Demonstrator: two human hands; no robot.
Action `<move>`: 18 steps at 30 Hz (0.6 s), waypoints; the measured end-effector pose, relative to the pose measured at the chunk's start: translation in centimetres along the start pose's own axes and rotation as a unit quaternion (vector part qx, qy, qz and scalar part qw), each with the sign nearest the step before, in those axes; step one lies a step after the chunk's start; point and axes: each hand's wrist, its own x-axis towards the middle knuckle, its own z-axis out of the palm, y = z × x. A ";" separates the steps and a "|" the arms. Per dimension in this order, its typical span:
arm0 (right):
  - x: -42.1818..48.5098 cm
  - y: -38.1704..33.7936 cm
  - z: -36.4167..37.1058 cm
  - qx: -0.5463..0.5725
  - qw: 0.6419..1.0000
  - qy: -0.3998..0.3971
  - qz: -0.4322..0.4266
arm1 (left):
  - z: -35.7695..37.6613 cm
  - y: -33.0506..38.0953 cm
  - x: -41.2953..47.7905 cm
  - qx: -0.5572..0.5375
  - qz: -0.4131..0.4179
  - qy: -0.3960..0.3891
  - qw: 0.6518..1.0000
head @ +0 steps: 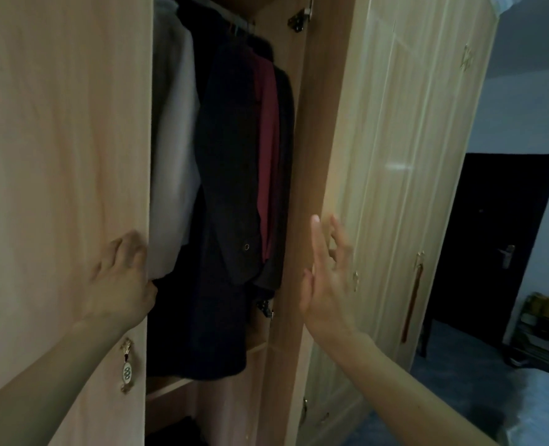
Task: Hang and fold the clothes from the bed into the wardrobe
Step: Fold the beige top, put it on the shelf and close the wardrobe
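A light wooden wardrobe stands right before me with its two doors partly apart. Inside hang a pale grey garment, a dark jacket and a dark red garment. My left hand curls around the edge of the left door, fingers wrapped on the wood. My right hand is flat with fingers spread, pressed near the inner face of the right door. Neither hand carries clothing. The bed's corner shows at the lower right.
A closed wardrobe section with brass handles runs to the right. A keyring tag dangles from the left door's lock. A dark room door and a low cluttered shelf stand at the far right.
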 end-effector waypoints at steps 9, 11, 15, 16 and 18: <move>-0.2 -3.9 4.2 0.085 0.992 -0.072 0.066 | -1.1 -1.3 0.1 0.007 -0.007 -0.016 1.000; 0.0 -4.6 5.0 0.077 0.993 -0.073 0.060 | -1.3 -1.7 -0.1 0.009 -0.008 -0.019 1.000; 0.2 -5.9 6.3 0.077 0.992 -0.070 0.067 | -1.5 -2.6 -0.4 0.016 0.009 -0.028 0.999; 0.2 -6.1 6.5 0.081 0.992 -0.071 0.071 | -1.5 -2.9 -0.4 0.018 0.009 -0.030 0.999; 0.3 -6.5 7.1 0.102 0.989 -0.070 0.079 | -1.4 -3.6 -0.5 0.023 0.006 -0.032 0.999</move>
